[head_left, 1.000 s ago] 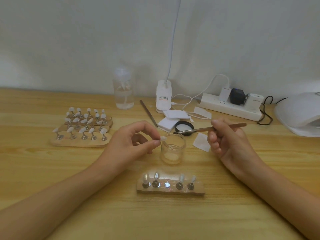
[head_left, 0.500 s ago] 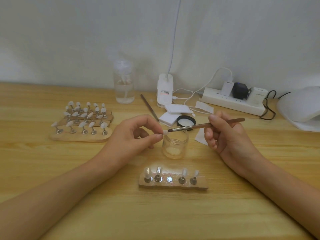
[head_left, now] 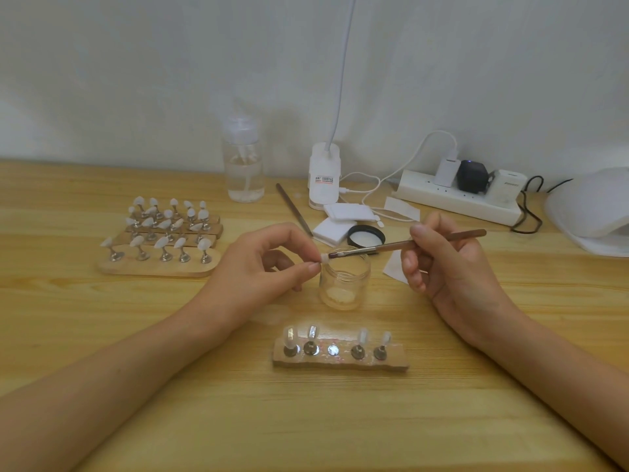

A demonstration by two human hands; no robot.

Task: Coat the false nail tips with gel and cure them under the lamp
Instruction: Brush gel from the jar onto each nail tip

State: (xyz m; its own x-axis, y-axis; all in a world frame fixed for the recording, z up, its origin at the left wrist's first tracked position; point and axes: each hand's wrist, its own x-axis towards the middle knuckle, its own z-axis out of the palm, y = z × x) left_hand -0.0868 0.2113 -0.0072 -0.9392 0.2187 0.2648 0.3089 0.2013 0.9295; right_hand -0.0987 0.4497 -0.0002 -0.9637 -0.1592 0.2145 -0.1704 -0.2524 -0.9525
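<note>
Grip: left hand [head_left: 258, 270] pinches a small white nail tip [head_left: 324, 257] between thumb and index, with the other fingers curled underneath. The tip sits just above the left rim of the glass jar [head_left: 344, 282]. Can't tell whether the hand touches the jar.

The right hand [head_left: 449, 267] is clenched round the brush [head_left: 408, 245], gripping mid-handle pencil-style. The shaft is roughly level and the bristles touch the nail tip from its right.

The jar is open and upright at bench [head_left: 102, 335] centre, with a pale layer at the bottom. Its black lid [head_left: 367, 236] lies just behind it, inside up.

Front edge, centre: a wooden holder [head_left: 340, 361] carries four tips upright on metal stands. The middle position shows only a metal disc.

Left side: a group of wooden racks [head_left: 160, 243] with rows of white tips on stands.

Back edge, left to right:
- clear pump bottle [head_left: 243, 165]
- white desk lamp base [head_left: 324, 175], neck running up out of frame
- power strip [head_left: 456, 195] with three plugs in it

Right edge: the white curing lamp [head_left: 592, 216], cut off by the frame.

White pads [head_left: 337, 223] lie between the desk lamp base and the lid. A thin metal tool [head_left: 294, 209] lies diagonally just left of them. A paper slip [head_left: 393, 267] lies right of the jar, partly behind the right hand.
</note>
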